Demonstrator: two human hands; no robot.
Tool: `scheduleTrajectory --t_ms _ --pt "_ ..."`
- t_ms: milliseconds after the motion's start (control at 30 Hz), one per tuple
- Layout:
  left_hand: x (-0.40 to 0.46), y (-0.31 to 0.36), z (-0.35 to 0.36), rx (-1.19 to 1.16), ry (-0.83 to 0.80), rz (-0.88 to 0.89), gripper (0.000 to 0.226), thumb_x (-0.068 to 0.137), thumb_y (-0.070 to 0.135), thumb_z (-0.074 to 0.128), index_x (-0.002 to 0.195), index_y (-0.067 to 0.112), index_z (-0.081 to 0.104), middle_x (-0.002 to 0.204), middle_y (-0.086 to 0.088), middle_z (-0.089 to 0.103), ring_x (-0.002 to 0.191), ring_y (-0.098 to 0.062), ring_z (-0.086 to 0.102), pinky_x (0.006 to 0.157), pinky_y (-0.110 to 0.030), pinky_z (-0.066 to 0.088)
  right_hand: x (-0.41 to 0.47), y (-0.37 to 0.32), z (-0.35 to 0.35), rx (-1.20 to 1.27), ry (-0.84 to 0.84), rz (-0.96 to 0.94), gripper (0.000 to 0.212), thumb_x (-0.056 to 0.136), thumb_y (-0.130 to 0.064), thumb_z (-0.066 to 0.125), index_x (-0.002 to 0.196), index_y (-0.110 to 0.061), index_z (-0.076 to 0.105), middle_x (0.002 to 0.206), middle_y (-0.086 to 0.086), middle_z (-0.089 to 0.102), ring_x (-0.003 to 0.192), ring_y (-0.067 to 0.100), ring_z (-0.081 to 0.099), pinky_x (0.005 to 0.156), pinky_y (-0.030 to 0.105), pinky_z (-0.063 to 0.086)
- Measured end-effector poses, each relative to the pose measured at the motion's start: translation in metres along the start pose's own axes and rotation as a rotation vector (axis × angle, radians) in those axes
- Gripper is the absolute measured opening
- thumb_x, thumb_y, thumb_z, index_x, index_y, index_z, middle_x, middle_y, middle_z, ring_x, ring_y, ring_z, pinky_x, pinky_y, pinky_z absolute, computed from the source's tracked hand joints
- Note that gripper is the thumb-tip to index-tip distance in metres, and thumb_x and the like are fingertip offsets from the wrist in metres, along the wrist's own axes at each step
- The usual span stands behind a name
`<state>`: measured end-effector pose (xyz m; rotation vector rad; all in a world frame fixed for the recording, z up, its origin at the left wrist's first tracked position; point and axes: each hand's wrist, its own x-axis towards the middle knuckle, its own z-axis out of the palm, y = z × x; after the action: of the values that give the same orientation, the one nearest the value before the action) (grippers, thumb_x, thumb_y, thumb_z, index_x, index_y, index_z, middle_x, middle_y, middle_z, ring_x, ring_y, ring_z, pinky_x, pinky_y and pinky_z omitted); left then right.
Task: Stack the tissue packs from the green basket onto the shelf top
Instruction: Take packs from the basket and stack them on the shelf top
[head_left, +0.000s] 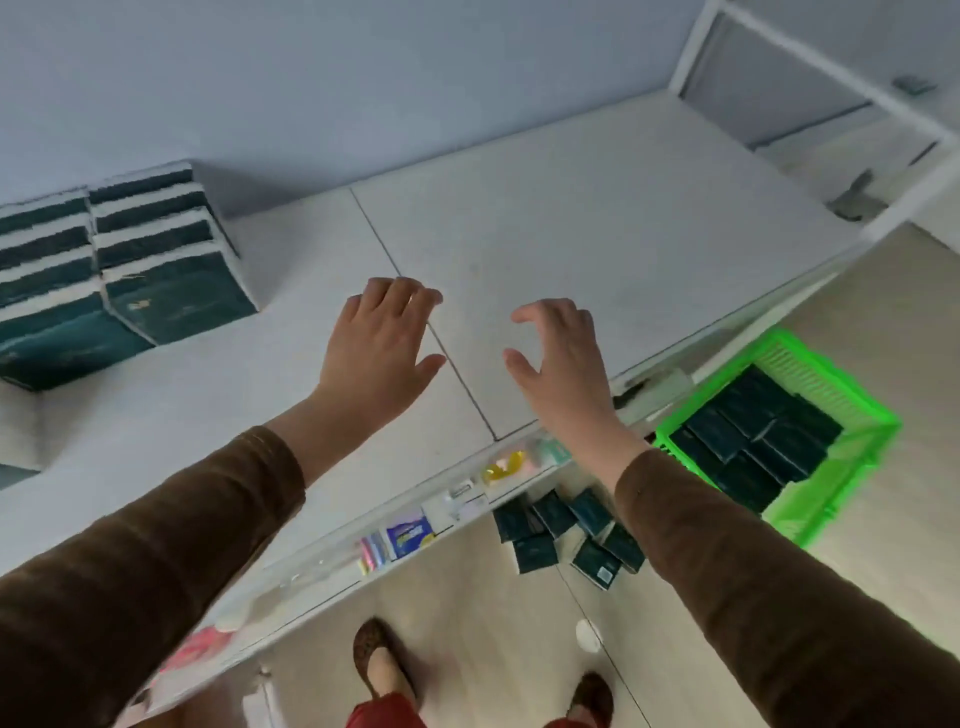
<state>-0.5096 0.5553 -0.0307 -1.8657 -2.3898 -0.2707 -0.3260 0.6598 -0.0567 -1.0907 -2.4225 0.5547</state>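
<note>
Where walled, tissue packs (119, 260) lengthwise outward.

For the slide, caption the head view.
Empty left hand and right hand over shelf top; tissue packs stacked left.

Looking like a small retail shop or its stockroom. Showing a long white shelf unit (571, 218) against a plain wall, carrying identical dark green tissue packs (119, 265) in neat stacks. Displaying small packaged goods (408, 538) on a lower shelf (labels too blurred for reading). Holding further packs in a green basket (857, 452) on the light wood-look floor (467, 623).
</note>
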Motion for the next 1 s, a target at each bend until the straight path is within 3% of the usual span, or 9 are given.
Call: scheduleTrajectory --t_ms 200,400,733,900,1000 --pt "0.024 0.182 0.042 -0.091 0.033 0.147 0.056 0.083 0.038 0.069 0.132 0.018 0.052 0.13 -0.003 0.051 0.123 -0.027 0.042 0.098 -0.041 0.04 -0.074 0.151 -0.085 -0.069 0.016 0.115 0.03 0.091 -0.023 0.062 0.12 -0.017 0.058 0.123 0.002 0.053 0.115 0.022 0.046 0.099 0.039 0.041" --pt "0.034 0.324 0.104 -0.179 -0.086 0.172 0.055 0.083 0.04 0.067 0.133 0.021 0.051 0.131 0.001 0.052 0.124 -0.023 0.041 0.101 -0.04 0.04 -0.127 0.295 -0.143 -0.092 -0.062 0.237 0.029 0.092 -0.026 0.063 0.12 -0.021 0.057 0.12 -0.002 0.053 0.113 0.019 0.043 0.096 0.034 0.042" --pt "0.104 0.437 0.233 -0.214 -0.318 0.203 0.055 0.091 0.04 0.06 0.14 0.021 0.045 0.138 0.0 0.048 0.129 -0.022 0.039 0.107 -0.039 0.032 -0.129 0.49 -0.143 0.027 -0.161 0.607 0.037 0.09 -0.021 0.068 0.124 -0.013 0.055 0.117 0.004 0.055 0.11 0.025 0.053 0.097 0.042 0.046" --pt "0.149 0.484 0.305 -0.235 -0.43 0.193 0.053 0.09 0.035 0.062 0.138 0.02 0.044 0.134 -0.002 0.049 0.124 -0.023 0.04 0.104 -0.038 0.035 -0.131 0.582 -0.125 0.075 -0.223 0.789 0.046 0.089 -0.021 0.067 0.131 -0.011 0.051 0.126 0.007 0.054 0.113 0.024 0.055 0.091 0.031 0.042" --pt "0.171 0.506 0.344 -0.227 -0.472 0.174 0.052 0.087 0.032 0.064 0.135 0.02 0.046 0.131 -0.001 0.05 0.123 -0.024 0.042 0.103 -0.039 0.036 -0.128 0.627 -0.112 0.085 -0.29 0.832 0.047 0.09 -0.021 0.066 0.133 -0.01 0.049 0.129 0.009 0.054 0.119 0.026 0.054 0.095 0.035 0.043"
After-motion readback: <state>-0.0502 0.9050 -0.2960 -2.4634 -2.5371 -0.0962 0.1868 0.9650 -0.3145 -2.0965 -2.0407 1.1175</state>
